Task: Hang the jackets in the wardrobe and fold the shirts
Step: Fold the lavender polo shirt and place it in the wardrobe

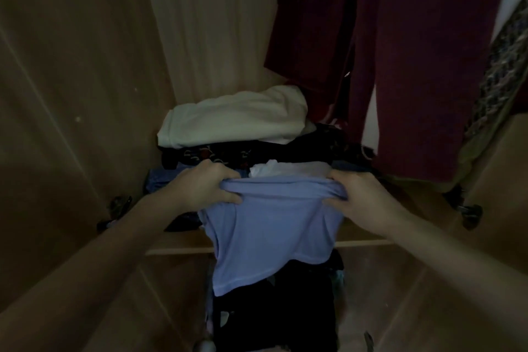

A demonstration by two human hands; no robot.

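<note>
The shirt [271, 226] is a pale blue knit garment held at the open front of the wardrobe [71, 94]. Its upper edge is bunched between both hands; the body hangs down over the shelf [177, 250] edge and covers part of the dark clothes [274, 314] below.

Hand state:
- Left hand [207, 184]: closed on the shirt's upper left corner, thumb underneath, fingers over the fold.
- Right hand [358, 198]: closed on the upper right corner in the same manner.

Handling, as judged:
- The fabric is soft, light and limp. It will sag and crease wherever it is unsupported.
- It is not fragile or slippery. A pinch grip holds it.
- Take hold at the two corners of one edge, hands well apart, to keep it flat for folding.

Behind the shirt, on the shelf, lies a pile: a white garment [234, 117] on top of dark patterned cloth [217, 156]. A dark red jacket [400, 51] hangs at upper right.

Limits of view:
- The light is low, and the picture is soft.
- Collar, sleeves and any buttons of the shirt cannot be made out.
- The rail and hangers are cut off above.
- The small dark items at the left and right wardrobe walls cannot be identified.
</note>
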